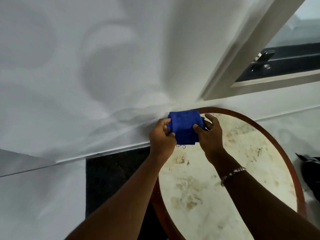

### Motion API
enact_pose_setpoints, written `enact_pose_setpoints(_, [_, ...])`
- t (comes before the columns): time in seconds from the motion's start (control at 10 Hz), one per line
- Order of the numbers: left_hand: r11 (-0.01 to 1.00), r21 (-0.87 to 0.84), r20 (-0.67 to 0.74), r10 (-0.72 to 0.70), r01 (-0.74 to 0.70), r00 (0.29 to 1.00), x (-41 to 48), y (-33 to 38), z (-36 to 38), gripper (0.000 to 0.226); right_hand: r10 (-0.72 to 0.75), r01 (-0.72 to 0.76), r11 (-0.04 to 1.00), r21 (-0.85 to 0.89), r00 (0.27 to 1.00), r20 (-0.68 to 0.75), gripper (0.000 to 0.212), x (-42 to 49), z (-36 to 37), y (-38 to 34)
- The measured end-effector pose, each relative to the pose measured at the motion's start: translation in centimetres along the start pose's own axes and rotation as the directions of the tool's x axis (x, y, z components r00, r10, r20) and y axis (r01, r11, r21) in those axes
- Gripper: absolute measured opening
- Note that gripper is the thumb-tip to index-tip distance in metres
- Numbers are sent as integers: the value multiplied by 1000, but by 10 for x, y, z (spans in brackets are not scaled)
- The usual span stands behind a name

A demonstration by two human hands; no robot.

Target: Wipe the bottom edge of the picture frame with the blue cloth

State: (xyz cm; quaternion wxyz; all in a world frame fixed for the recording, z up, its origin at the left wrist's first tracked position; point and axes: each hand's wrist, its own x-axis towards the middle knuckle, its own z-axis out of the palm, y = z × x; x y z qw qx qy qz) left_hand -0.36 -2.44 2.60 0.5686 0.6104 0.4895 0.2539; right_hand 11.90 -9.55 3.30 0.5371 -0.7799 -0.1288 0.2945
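Both hands grip a folded blue cloth (185,128), the left hand (161,134) pinching its left side, the right hand (210,134) its right, above the far edge of a round, wood-rimmed marble surface (285,153) beside a white wall (69,66).

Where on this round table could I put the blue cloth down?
Most of the marble top of the round table is bare, bordered by its wooden rim. Only the far edge is crowded, where the left hand and right hand hold the blue cloth. The forearms cross the near side.
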Motion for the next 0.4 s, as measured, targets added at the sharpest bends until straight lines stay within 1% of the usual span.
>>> enact_pose_setpoints(0.1, [989,98,84,-119,110,989,11,-53,32,51,61,-60,992,-112,998,6,56,30,-2,61])
enact_pose_setpoints(0.2, [977,144,149,-177,155,973,18,-75,40,56,87,-79,977,-199,996,33,58,44,-1,85])
enact_pose_setpoints(0.3, [966,237,227,-162,107,960,22,-77,37,58,121,-91,941,-324,990,74,62,52,4,91])
enact_pose_setpoints(0.4, [965,260,207,-96,40,974,22,-69,30,55,93,-46,901,-432,992,89,68,48,3,83])
